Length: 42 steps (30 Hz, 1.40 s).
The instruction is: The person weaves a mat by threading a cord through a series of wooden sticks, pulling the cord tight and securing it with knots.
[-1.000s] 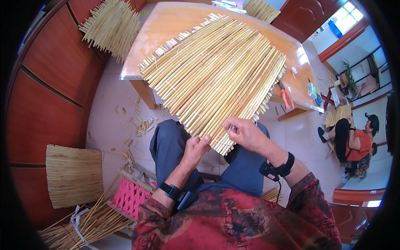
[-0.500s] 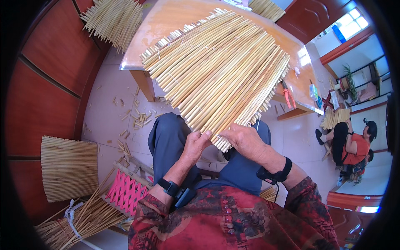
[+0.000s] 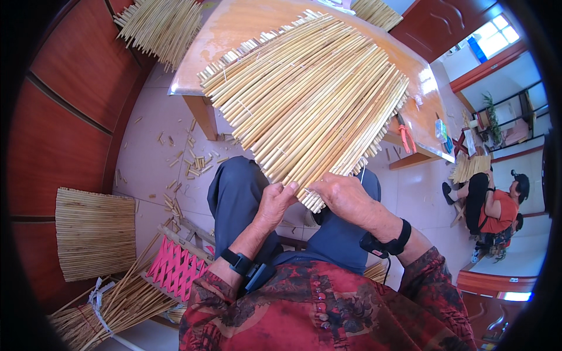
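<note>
A mat of pale straw-coloured reed stalks (image 3: 304,99), tied in rows with white thread, slants from the table down to my knees. My left hand (image 3: 275,202) grips its near edge, with the thumb on top and the fingers underneath. Against the near right corner, my right hand (image 3: 345,196) is closed, thumb and forefinger pinched together at the stalk ends. Something small and pale shows at those fingertips, too small to name. Loose white thread (image 3: 362,174) hangs from the mat's right edge beside this hand.
The mat rests on a wooden table (image 3: 202,58) with red-handled pliers (image 3: 406,136) on its right side. Cut stalk pieces (image 3: 196,167) litter the floor. At the left are a finished mat (image 3: 96,234), a stalk bundle (image 3: 111,313) and a pink-strapped stool (image 3: 175,269). Another person (image 3: 497,205) sits far right.
Both hands stay almost in place at the mat's near edge. My right fingertips have shifted slightly, and the pale tip between them shows less. The view has moved a little.
</note>
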Each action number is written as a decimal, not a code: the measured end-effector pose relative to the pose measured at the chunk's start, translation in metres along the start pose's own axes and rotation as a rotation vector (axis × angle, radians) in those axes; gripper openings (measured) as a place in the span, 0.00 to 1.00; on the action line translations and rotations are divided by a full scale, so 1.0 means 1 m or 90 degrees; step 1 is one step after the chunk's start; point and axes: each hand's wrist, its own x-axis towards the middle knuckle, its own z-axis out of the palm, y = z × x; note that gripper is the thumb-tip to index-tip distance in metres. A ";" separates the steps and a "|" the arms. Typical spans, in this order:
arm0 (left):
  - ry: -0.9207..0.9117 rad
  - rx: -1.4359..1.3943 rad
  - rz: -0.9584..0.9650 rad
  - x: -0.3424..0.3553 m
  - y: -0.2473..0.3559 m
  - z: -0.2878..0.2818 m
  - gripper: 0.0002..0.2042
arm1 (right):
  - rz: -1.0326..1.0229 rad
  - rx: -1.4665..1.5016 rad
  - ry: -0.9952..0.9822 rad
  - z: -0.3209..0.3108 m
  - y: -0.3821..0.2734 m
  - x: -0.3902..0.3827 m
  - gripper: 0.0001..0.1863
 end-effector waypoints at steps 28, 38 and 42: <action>0.043 0.158 0.013 0.000 0.003 0.002 0.15 | -0.070 -0.148 -0.114 -0.007 -0.018 0.029 0.05; 0.010 0.146 0.008 -0.006 0.013 0.010 0.17 | -0.065 -0.203 -0.138 -0.033 -0.026 0.016 0.04; 0.015 0.169 0.024 -0.005 0.012 0.013 0.17 | -0.037 -0.232 -0.135 -0.028 -0.033 0.016 0.04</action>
